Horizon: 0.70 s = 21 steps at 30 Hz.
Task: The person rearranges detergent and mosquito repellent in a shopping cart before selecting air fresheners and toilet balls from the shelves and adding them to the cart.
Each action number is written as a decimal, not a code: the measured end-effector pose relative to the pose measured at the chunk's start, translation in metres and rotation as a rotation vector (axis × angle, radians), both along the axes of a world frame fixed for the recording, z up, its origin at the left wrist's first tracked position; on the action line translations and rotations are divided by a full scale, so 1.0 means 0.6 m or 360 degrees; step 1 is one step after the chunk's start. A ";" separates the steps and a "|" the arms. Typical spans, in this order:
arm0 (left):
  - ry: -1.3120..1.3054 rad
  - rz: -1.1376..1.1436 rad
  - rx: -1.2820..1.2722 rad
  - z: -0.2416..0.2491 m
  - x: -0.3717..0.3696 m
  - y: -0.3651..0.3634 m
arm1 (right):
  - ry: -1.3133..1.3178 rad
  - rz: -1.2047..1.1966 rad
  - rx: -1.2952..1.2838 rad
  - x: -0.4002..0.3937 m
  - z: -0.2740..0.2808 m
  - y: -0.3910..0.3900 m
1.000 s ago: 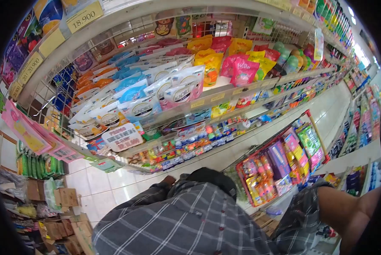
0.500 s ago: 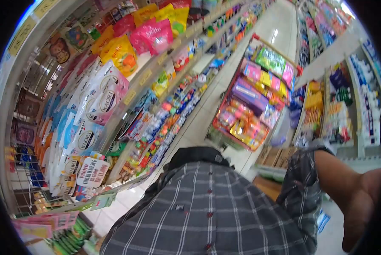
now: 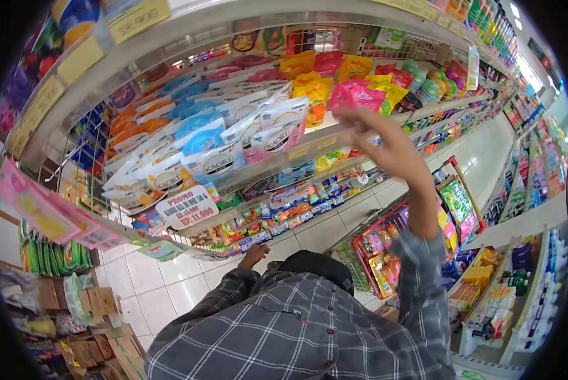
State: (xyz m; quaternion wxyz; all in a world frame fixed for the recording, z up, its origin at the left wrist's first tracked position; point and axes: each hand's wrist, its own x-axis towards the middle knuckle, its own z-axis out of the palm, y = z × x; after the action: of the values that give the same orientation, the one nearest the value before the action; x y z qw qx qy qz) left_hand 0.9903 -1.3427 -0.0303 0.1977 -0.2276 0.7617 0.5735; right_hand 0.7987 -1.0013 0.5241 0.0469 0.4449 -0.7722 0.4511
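My right hand (image 3: 388, 149) is raised in front of the shelf, fingers stretched and apart, nothing in them. Its fingertips overlap the lower edge of a pink pouch (image 3: 355, 95) in this view. Beside that pouch stand a yellow-orange pouch (image 3: 312, 95) and a bright yellow one (image 3: 395, 95). Lower down, by the bottom shelf edge, my left hand (image 3: 255, 256) hangs with loosely bent fingers and holds nothing visible. White KAORI pouches (image 3: 220, 161) fill the shelf to the left, behind a promo price sign (image 3: 187, 208).
A loaded red-edged shopping cart (image 3: 371, 269) stands in the aisle at my right. Lower shelves (image 3: 284, 218) hold many small packs. Shelves of bottles (image 3: 543, 285) line the right side. Cardboard boxes (image 3: 100, 301) lie on the floor at left.
My view has turned left towards the shelf. My right arm has swung up from my side to the pouches, and my left hand has come into view.
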 end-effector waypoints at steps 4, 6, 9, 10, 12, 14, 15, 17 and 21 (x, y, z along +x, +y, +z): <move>-0.0256 0.0553 0.0380 -0.034 0.139 -0.019 | 0.0216 -0.0060 -0.0400 -0.190 0.034 -0.146; 0.0154 -0.0305 -0.0448 -0.115 0.254 -0.060 | 0.0244 -0.0036 -0.0719 -0.293 0.051 -0.205; -0.0237 -0.0447 -0.0943 -0.092 0.398 -0.027 | 0.0201 -0.0138 -0.0976 -0.348 0.066 -0.256; -0.0421 -0.0314 -0.0965 -0.068 0.442 -0.009 | 0.0178 -0.0162 -0.1011 -0.359 0.066 -0.268; -0.0522 -0.0124 -0.0904 -0.059 0.487 0.009 | 0.0128 -0.0219 -0.1075 -0.373 0.063 -0.280; -0.0485 -0.0015 -0.0844 -0.055 0.493 0.021 | 0.0088 -0.0261 -0.1123 -0.380 0.060 -0.282; -0.0454 0.0023 -0.0804 -0.051 0.484 0.025 | 0.0062 -0.0270 -0.1144 -0.382 0.059 -0.284; -0.0394 0.0091 -0.0717 -0.037 0.456 0.033 | 0.0019 -0.0260 -0.1175 -0.380 0.066 -0.281; -0.0286 0.0203 -0.0557 -0.014 0.396 0.041 | -0.0017 -0.0215 -0.1210 -0.384 0.067 -0.281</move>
State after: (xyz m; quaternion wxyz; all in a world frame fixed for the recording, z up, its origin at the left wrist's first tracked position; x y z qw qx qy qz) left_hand 1.2279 -1.3184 -0.0384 0.1857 -0.3565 0.8131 0.4211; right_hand 0.5683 -1.1698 0.5641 0.2342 0.3415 -0.5777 0.7034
